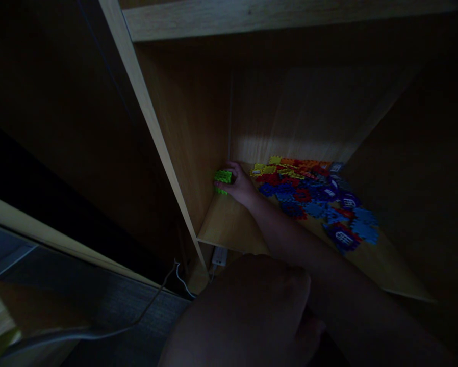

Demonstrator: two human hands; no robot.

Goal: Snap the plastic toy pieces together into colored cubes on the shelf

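My right hand (240,183) reaches into a wooden shelf compartment, its thumb and fingers closed around a small stack of bright green plastic building pieces (223,177) with toothed edges. The stack is at the compartment's left wall, low down near the shelf board. To the right of my forearm lies a loose spread of similar toothed pieces (305,196) in yellow, orange, red and blue, some with white window shapes. Large and dark in the foreground is my left hand (244,306), its back towards me and its fingers seemingly curled. What it holds, if anything, is hidden.
The compartment has a wooden side wall (186,127), a shelf board (232,224) and a thick upper edge (252,20). Below the board sits a white power strip (219,256). A pale cable (99,335) runs across the lower left. The light is very dim.
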